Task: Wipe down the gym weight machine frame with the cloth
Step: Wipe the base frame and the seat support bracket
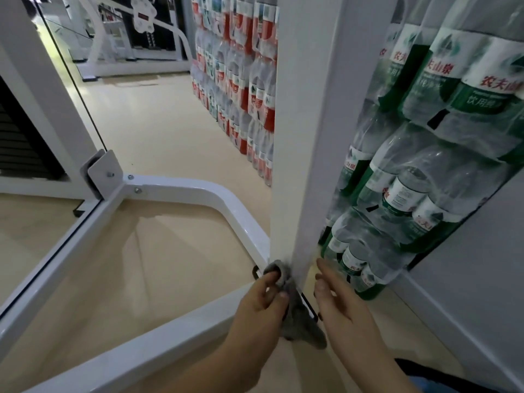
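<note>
- A tall white painted metal upright post of the weight machine frame (300, 137) runs from the top centre of the frame down to the lower centre, its long axis near vertical, leaning slightly in this wide view.
- A small grey soft cloth (295, 313) sits at the foot of that post, low and just right of centre, bunched against the post's left face, with a loose tail hanging toward the bottom of the frame.
- The left hand (262, 304) pinches the bunched cloth between thumb and fingers and presses it to the post.
- The right hand (340, 302) is flat with fingers extended and close together, beside the post's right face; whether it touches the post, I cannot tell.
- The cloth looks light and limp; it will likely fold and slip unless gripped in a wad, as here.
- The frame looks stiff, heavy and smooth, so the cloth should glide along its length.
- White curved base bars (198, 191) lie across the beige floor (158, 126) on the left.
- Shrink-wrapped packs of water bottles (425, 165) are stacked at right.
</note>
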Demonstrator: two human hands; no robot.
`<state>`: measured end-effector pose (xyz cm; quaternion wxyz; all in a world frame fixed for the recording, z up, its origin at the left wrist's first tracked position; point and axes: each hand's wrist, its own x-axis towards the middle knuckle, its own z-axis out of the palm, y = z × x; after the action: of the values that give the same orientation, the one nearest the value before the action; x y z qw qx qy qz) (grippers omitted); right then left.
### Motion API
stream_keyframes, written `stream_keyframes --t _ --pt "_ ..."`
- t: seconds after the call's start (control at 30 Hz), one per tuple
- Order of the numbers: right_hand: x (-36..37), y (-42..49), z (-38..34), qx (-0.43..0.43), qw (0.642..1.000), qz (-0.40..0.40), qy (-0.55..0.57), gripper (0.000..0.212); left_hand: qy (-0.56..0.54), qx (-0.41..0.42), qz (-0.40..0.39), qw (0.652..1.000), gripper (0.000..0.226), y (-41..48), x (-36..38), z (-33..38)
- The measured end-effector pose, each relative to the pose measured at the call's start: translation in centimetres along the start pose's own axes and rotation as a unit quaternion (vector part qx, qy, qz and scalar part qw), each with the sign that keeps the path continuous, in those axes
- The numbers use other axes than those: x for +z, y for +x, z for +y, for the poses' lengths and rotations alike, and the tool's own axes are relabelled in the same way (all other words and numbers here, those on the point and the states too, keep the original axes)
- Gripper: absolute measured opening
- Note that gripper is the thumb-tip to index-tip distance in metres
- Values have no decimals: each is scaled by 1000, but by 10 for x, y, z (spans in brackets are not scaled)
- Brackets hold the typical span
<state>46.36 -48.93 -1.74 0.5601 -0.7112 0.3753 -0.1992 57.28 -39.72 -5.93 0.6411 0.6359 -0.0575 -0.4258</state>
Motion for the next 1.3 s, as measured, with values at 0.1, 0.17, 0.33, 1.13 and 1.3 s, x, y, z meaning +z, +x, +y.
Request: stream_keyframes --t 0.1,0.17,0.33,1.13,1.3 --pt "2 -1 -20 27 997 -4 73 24 25 47 -11 999 22 -24 3 27" --pt "0 -4 -37 35 994 -22 105 22 44 71 -34 996 19 -38 10 48" --pt "-9 -19 -72 43 979 -74 183 18 111 95 -61 987 23 -73 21 100" --pt "6 3 -170 -375 920 110 -4 68 73 178 144 971 52 -110 41 201" --pt "13 18 -202 -466 859 190 -96 63 74 231 76 967 41 -102 29 217"
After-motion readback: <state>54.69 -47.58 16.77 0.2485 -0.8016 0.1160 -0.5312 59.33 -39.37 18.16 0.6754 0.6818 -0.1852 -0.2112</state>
